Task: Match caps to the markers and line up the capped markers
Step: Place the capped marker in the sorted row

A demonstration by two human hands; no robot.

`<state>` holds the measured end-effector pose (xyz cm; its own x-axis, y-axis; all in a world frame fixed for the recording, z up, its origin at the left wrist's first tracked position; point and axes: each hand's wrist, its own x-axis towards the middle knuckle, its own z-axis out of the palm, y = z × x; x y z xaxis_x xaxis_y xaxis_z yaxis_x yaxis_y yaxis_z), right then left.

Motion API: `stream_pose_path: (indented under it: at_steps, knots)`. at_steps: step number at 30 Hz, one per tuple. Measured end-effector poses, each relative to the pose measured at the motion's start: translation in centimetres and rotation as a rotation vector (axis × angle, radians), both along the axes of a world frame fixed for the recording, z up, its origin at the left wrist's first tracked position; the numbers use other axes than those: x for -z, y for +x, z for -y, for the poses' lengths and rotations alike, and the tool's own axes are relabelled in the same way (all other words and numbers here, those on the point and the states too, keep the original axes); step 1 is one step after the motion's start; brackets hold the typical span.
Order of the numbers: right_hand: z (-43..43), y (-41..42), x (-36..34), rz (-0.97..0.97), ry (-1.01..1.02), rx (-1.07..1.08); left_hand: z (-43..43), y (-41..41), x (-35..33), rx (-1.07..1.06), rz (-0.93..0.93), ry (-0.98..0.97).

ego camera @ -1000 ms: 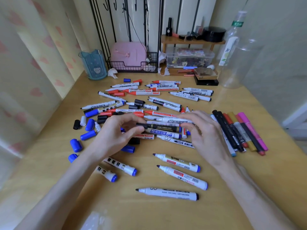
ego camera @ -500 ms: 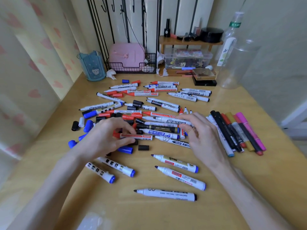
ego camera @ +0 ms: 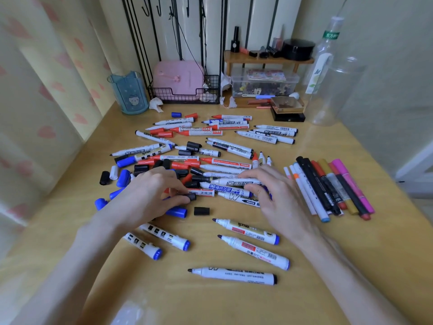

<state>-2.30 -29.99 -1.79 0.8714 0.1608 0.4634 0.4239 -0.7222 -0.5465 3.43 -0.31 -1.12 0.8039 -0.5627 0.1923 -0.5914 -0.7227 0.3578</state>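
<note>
Markers point(ego camera: 225, 161) lie heaped mid-worktop point(ego camera: 234, 306), most of them uncapped, with a capped row point(ego camera: 328, 188) lined up to the right. Left hand point(ego camera: 150, 198) has its grip narrowed to a pinch on a black cap point(ego camera: 191, 196), at the end of a red-labelled marker point(ego camera: 202, 192). Right hand point(ego camera: 278, 198) curves over the white barrels; whether its grip holds one, I cannot tell. Best to check that the tip colour matches the cap, steady the barrel, then push straight on. Readable: "WHITEBOARD" on a red marker point(ego camera: 194, 129), and a big "W" on the nearest marker point(ego camera: 234, 275).
</note>
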Motion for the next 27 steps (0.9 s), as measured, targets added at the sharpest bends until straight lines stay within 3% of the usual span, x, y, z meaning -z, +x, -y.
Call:
stream_pose_path:
  at_steps: [4, 18, 27]
  knots:
    - [-0.2, -0.2, 0.0, -0.031, -0.013, -0.044, 0.2, -0.5, -0.9, 0.025, -0.033, -0.169]
    - [-0.6, -0.3, 0.0, 0.007, 0.004, -0.055, 1.9, -1.7, -1.4, 0.009, -0.069, -0.318]
    - [-0.9, -0.4, 0.1, 0.046, 0.086, -0.033, 3.7, -2.3, -0.2, -0.046, -0.085, -0.568]
